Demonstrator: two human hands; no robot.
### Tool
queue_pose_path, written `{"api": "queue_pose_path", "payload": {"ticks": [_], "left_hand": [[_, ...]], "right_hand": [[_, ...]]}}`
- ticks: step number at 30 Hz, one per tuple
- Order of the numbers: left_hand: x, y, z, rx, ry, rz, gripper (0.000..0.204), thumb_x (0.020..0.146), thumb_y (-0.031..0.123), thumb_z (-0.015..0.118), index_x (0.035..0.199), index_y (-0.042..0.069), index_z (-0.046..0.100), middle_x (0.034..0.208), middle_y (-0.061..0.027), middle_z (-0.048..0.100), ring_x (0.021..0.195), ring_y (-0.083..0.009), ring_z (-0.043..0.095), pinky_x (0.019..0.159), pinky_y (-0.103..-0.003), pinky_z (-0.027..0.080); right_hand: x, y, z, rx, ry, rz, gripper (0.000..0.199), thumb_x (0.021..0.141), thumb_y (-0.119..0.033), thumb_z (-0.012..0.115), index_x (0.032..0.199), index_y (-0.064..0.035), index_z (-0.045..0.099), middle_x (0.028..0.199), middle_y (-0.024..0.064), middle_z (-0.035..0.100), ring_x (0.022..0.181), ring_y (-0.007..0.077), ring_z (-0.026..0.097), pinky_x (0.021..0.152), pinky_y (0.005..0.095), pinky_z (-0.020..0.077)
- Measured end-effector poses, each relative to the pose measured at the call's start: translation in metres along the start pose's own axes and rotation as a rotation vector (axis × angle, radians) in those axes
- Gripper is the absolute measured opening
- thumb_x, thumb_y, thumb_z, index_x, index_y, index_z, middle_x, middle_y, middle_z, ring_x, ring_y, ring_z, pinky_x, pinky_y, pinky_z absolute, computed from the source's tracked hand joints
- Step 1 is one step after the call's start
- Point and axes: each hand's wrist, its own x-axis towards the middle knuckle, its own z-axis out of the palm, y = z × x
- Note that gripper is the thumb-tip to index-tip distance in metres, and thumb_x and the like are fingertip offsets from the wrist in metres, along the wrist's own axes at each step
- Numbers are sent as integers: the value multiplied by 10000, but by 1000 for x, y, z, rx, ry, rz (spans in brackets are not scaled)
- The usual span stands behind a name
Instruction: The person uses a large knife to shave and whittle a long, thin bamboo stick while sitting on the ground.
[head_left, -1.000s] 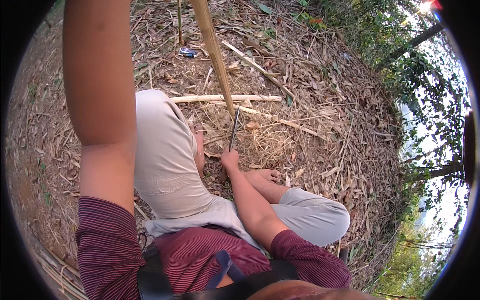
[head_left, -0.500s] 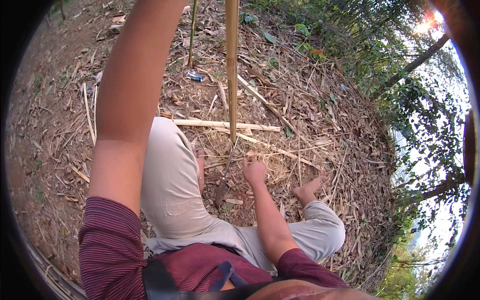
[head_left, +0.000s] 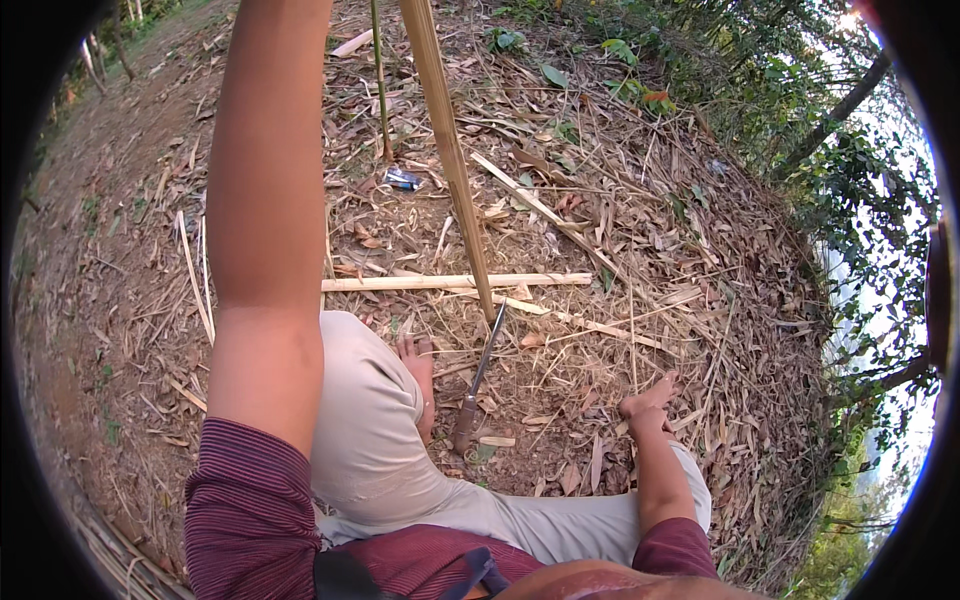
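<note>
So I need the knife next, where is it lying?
In the head view the knife lies on the leaf litter at centre, its blade tip against the foot of the bamboo pole, just right of the bare foot.

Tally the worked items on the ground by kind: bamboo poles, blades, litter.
Upright bamboo pole: 1
Split bamboo length lying flat: 1
Knife with wooden handle, lying on the ground: 1
Small blue wrapper: 1
Total: 4
Loose slivers and dry leaves not counted.
</note>
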Motion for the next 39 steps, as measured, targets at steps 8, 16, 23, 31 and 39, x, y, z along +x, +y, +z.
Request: {"api": "queue_pose_path", "payload": {"ticks": [8, 16, 23, 31, 39], "left_hand": [[-14, 18, 41, 306, 427, 66, 419, 1066, 414, 427, 708, 201, 386, 528, 77, 271, 378, -68, 212, 362, -251, 160], [-30, 44, 62, 248, 330, -8, 441, 1065, 457, 394, 706, 205, 346, 528, 77, 221, 372, -84, 196, 360, -269, 151], [-42, 33, 89, 124, 120, -27, 441, 1062, 459, 438, 718, 200, 342, 544, 74, 220, 397, -71, 187, 377, -263, 155], [-52, 42, 108, -13, -67, -77, 429, 1070, 444, 434, 738, 183, 360, 554, 67, 226, 411, -64, 179, 386, -254, 165], [-68, 43, 153, -41, 193, -26, 370, 1085, 399, 418, 857, 115, 479, 575, 60, 318, 416, -74, 264, 385, -243, 221]], "right_hand": [[-93, -130, -146, 701, 304, -526, 453, 969, -420, 564, 926, 4, 719, 769, 189, 728, 882, 292, 734, 845, 428, 563], [-147, -264, -81, 837, 172, -603, 487, 934, -437, 570, 1010, 24, 708, 1050, 262, 705, 1004, 403, 686, 891, 495, 536], [-164, -277, -73, 1074, 155, -419, 640, 844, -480, 689, 1161, 71, 619, 1205, 276, 634, 1103, 399, 649, 932, 483, 524], [-178, -279, -72, 1106, 52, -366, 710, 772, -385, 786, 1272, 40, 517, 1251, 262, 623, 1157, 388, 632, 961, 464, 524], [-150, -283, -89, 1897, -382, -253, 196, 844, -57, 595, 956, 95, 649, 876, 215, 687, 801, 336, 715, 648, 454, 580]]}}
